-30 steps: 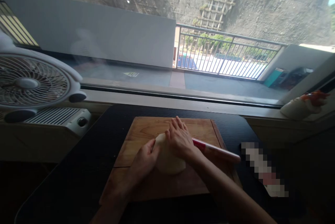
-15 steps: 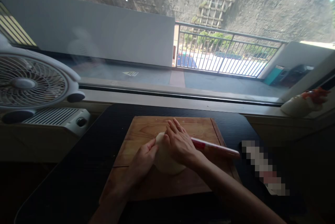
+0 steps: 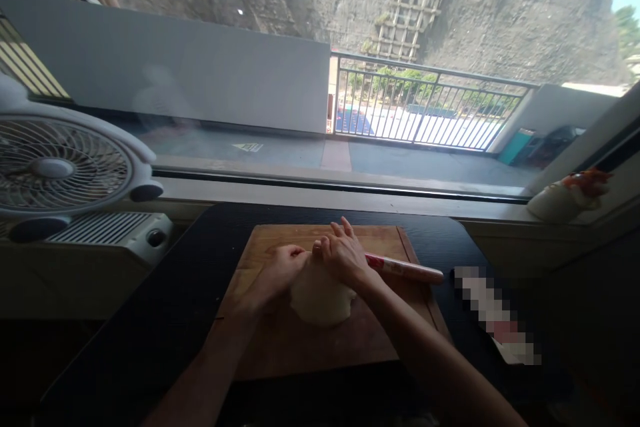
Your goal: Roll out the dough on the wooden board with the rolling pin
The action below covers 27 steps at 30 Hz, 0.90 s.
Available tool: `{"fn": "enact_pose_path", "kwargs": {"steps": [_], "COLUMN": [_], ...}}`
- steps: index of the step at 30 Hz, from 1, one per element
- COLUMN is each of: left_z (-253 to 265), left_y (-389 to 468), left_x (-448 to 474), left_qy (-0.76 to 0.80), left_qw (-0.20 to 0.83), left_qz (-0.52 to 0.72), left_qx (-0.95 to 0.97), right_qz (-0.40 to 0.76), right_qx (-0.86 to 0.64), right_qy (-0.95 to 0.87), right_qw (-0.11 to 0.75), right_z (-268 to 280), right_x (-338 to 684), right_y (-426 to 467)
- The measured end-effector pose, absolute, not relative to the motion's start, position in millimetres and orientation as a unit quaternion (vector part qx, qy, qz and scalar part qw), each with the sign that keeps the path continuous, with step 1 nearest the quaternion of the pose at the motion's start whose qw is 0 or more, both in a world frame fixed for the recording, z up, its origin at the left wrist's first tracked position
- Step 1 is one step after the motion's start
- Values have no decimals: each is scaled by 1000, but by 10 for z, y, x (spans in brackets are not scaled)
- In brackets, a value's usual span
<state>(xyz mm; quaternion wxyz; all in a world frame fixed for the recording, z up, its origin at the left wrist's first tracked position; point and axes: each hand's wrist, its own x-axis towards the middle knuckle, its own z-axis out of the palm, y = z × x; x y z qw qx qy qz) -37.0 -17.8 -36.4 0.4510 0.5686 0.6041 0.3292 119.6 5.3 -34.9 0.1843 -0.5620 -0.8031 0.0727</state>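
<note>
Bare left hand (image 3: 280, 267) climbs to far edge of pale, rounded, flat piece of dough (image 3: 323, 300)

A person works at a black, wood-grained table (image 3: 150, 320) beneath a wide window, where the grip on the dough has just changed. The left hand, closed on the piece's left side half a second ago, now sits farther up, its fingers bent in at the far-left edge; whether they pinch it cannot be told from here. The bare right hand (image 3: 345, 257) lies over the far-right part, its fingers more curled than before; what it grasps underneath, if anything, is hidden.

The dough rests near the middle of a rectangular, brown wooden cutting board (image 3: 370, 340), its near edge now uncovered and slightly uneven. To the right, a slim, pale-brown rolling pin with a red band (image 3: 410, 270) slants out from behind the right hand, its free end drawn a little inward and away from the person. Its inner end is out of sight.

The shift appears to move the handling from the side of the dough to its far edge, with both hands now close together there. The sheet looks soft and pliable, and likely to stretch or crease under uneven fingers.
</note>
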Motion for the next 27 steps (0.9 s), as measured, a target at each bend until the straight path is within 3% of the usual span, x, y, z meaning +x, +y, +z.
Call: {"fn": "enact_pose_path", "kwargs": {"steps": [3, 8, 14, 18, 24, 27], "left_z": [-349, -512, -619, -597, -549, -560], "left_y": [-130, -451, -645, -611, -650, -631], "left_x": [-394, -399, -406, -406, -417, -430], "left_qy": [591, 633, 607, 596, 592, 578], "left_qw": [488, 405, 470, 461, 469, 494], "left_qz": [295, 398, 352, 346, 356, 351], "left_qx": [570, 527, 536, 560, 550, 546], "right_qz": [79, 90, 30, 85, 96, 95], "right_qx": [-542, -570, -624, -646, -523, -543], "right_qy": [-803, -760, -749, -744, -829, -818], "right_qw": [237, 300, 222, 148, 173, 167], "right_z": [-320, -343, -393, -338, -372, -396], "right_x": [1368, 1561, 1334, 1220, 1204, 1228], "right_y": [-356, -765, -199, 213, -657, -647]}}
